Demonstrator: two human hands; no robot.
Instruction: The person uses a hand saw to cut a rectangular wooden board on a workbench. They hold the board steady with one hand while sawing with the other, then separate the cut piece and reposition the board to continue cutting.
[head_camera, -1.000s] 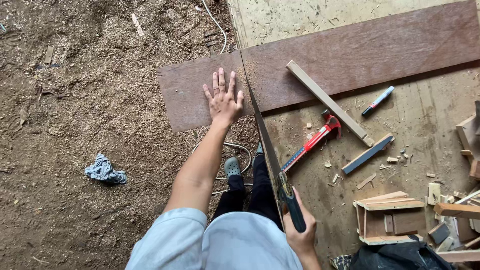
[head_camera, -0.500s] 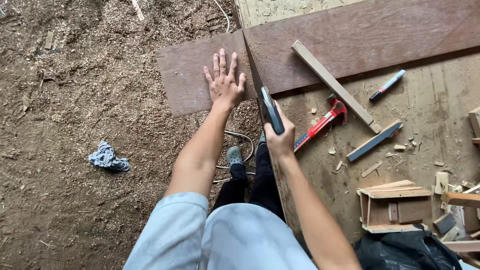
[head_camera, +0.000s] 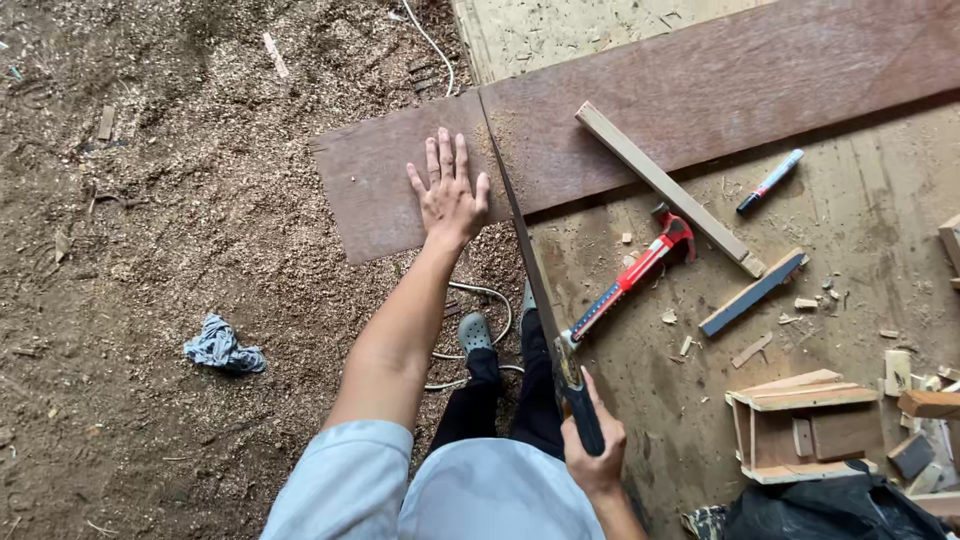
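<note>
My left hand (head_camera: 450, 192) lies flat, fingers spread, on the overhanging end of a long reddish-brown board (head_camera: 700, 90). My right hand (head_camera: 593, 450) grips the dark handle of a handsaw (head_camera: 535, 280). Its thin blade runs up across the board, just right of my left hand, in a cut line. The board rests on a raised plywood platform (head_camera: 860, 250), with its left end sticking out over the sawdust ground.
On the platform lie a wooden batten (head_camera: 665, 187), a red-handled hammer (head_camera: 632, 280), a marker (head_camera: 770, 181), a dark flat strip (head_camera: 752, 292), a small wooden box frame (head_camera: 805, 425) and offcuts. A blue rag (head_camera: 222, 346) lies on the sawdust. A white cable (head_camera: 480, 330) loops near my feet.
My right hand has pulled the saw back towards me, from up near the board to low by my body. My left hand has stayed flat on the board.
</note>
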